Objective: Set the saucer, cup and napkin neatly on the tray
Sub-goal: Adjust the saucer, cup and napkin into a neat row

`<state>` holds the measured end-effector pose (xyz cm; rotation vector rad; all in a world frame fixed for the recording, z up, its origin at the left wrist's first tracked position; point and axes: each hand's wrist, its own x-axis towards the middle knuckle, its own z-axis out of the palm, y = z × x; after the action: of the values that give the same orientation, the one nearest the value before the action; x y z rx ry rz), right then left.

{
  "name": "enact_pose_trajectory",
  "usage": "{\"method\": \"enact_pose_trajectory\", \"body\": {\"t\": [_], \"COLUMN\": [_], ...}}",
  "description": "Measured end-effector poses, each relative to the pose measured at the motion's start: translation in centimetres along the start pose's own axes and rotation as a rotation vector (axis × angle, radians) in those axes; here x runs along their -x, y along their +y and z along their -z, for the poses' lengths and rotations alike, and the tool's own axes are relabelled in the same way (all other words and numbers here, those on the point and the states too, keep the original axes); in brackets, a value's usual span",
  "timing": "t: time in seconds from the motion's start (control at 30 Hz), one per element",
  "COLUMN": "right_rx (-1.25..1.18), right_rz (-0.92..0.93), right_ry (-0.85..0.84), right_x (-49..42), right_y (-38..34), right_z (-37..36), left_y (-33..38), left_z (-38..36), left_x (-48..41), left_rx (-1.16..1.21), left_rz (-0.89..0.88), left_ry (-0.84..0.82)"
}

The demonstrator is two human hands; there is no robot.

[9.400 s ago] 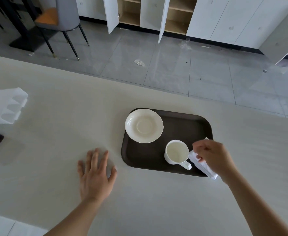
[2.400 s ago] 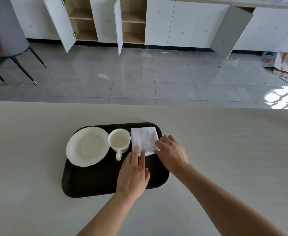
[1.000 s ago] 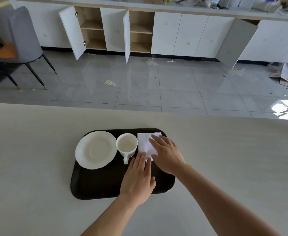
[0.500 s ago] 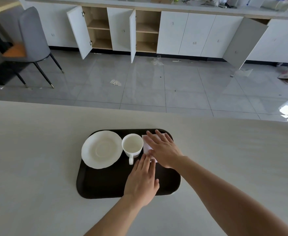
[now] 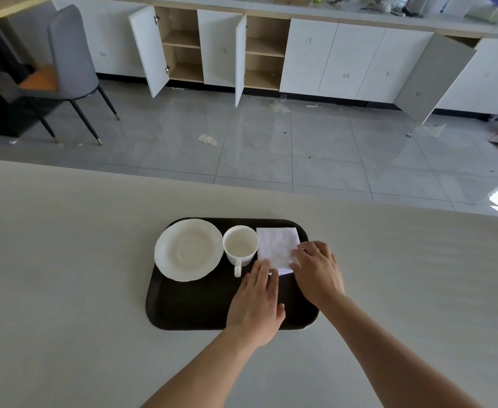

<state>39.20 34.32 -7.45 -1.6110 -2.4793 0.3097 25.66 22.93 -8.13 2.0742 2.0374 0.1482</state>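
Note:
A dark brown tray (image 5: 194, 307) lies on the pale table. On its far left sits a white saucer (image 5: 188, 249). Right of it stands an empty white cup (image 5: 240, 245), handle toward me. A folded white napkin (image 5: 277, 245) lies flat in the far right corner. My left hand (image 5: 256, 304) rests flat on the tray with its fingertips at the napkin's near left corner. My right hand (image 5: 318, 272) lies palm down with its fingers on the napkin's near right edge. Neither hand grips anything.
The table's far edge (image 5: 241, 184) drops to a grey tiled floor. Beyond stand white cabinets (image 5: 330, 60) with several doors open and a grey chair (image 5: 71, 66) at the back left.
My right hand slid back from covering the napkin to its near right edge, so most of the napkin shows. My left hand stayed at the near left corner. The view tilted up slightly.

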Motion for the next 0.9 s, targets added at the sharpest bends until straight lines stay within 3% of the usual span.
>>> {"method": "enact_pose_trajectory", "body": {"t": [0.13, 0.23, 0.33, 0.43, 0.9], "right_rx": [-0.043, -0.079, -0.107, -0.111, -0.103], "right_rz": [-0.065, -0.095, -0.122, -0.137, -0.130], "right_ry": [0.021, 0.027, 0.026, 0.018, -0.027], "right_x": [0.8, 1.6, 2.0, 2.2, 2.5], "right_y": [-0.3, -0.6, -1.0, -1.3, -1.4], "right_z": [0.5, 0.5, 0.5, 0.5, 0.7], "left_y": [0.0, -0.7, -1.7, -2.4, -2.1], "left_z": [0.7, 1.1, 1.4, 1.5, 1.4], "left_x": [2.0, 4.3, 5.6, 5.8, 5.2], "left_rx": [0.052, 0.126, 0.313, 0.459, 0.423], "left_rz": [-0.032, -0.017, 0.181, 0.361, 0.291], "left_ry": [0.034, 0.169, 0.287, 0.278, 0.239]}}
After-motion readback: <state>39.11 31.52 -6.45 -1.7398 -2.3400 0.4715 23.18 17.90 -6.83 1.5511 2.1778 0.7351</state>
